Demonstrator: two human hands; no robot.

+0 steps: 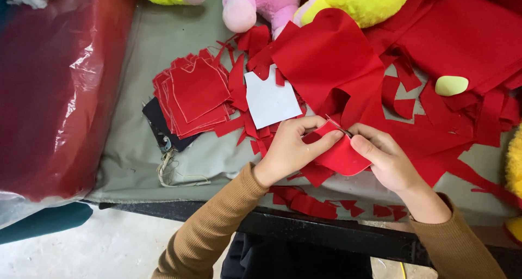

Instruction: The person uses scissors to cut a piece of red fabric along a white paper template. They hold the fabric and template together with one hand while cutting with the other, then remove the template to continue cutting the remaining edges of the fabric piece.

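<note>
Just below the grey template [270, 100], the left hand [291, 148] is pinching a red felt piece [340, 155] while the right hand [383, 158] is gripping scissors [338, 125]; the blades are risking a nicked left fingertip.

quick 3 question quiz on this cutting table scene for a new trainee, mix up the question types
1. True or false: the left hand and right hand both grip the same red fabric piece.
2. What lies flat on the table between the stack of cut red pieces and the large red cloth? A) a grey-white template B) a blue ruler C) a tape roll
3. Fill in: the plush toy at the top middle, between two yellow ones, is ____.

Key: 1 true. 2 A, the grey-white template. 3 pink, the pink plush toy.
</note>
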